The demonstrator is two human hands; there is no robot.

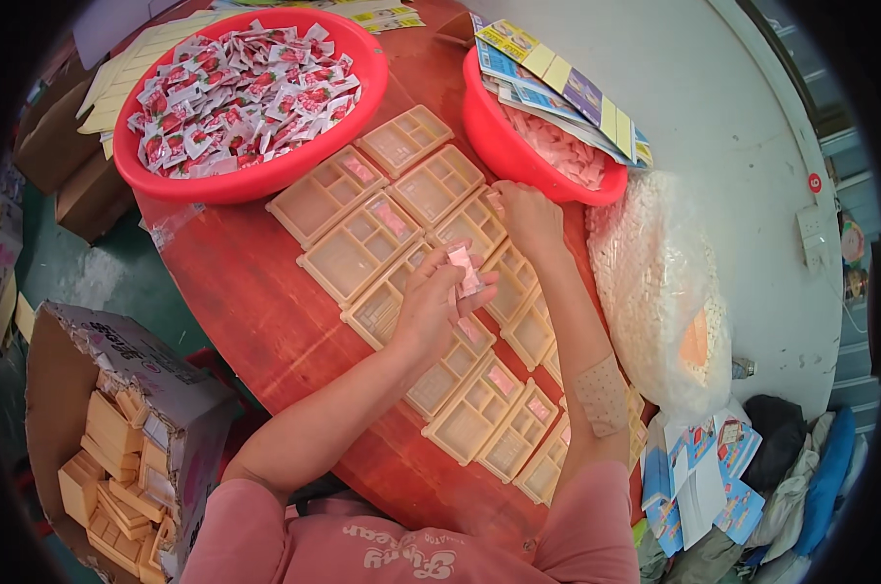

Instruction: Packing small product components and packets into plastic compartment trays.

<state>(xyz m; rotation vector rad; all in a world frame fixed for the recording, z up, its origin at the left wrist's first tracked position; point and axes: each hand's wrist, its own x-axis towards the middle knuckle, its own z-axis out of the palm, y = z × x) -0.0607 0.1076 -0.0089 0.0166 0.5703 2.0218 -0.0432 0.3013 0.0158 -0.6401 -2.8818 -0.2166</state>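
1. Pink sachets (466, 273) sit pinched in the left hand (429, 304), above beige compartment trays (338, 263).
2. The right hand (533, 222) bends over another; I cannot tell whether it pinches anything.
3. A loose left-hand grip could spill sachets.

brown cardboard cartons (88, 195), far left | green floor (109, 277), showing below them | clear plastic sack (645, 282), pale contents, beside white wall (732, 122) | wall socket (810, 232), right | black bundle (773, 438) and blue cloth (829, 477), lower right
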